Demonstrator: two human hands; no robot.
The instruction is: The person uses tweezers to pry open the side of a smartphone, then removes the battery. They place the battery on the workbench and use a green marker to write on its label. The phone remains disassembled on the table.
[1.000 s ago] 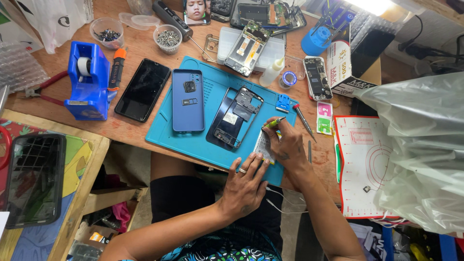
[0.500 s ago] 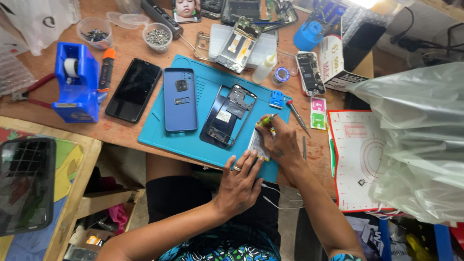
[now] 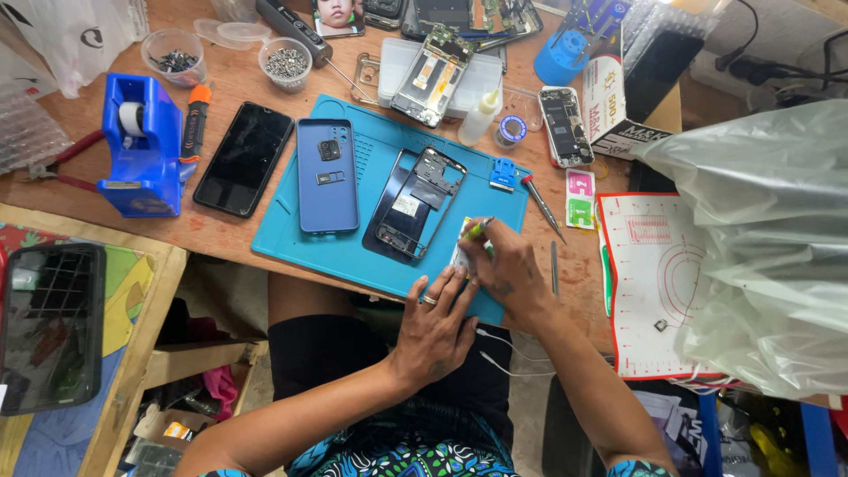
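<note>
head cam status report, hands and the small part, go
Left hand flat, steadying small part on blue mat. Right hand holds green-tipped tool. Opened phone beside.

Both hands meet low: left flat with fingers spread, right pinching.

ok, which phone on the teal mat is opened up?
The dark phone frame, right of the two, nearest the right hand: its insides are exposed. The blue phone beside it lies closed, back cover up.

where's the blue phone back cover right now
In the head view, the blue back cover lies on the teal mat's left part, between the black phone and the opened phone frame.
</note>
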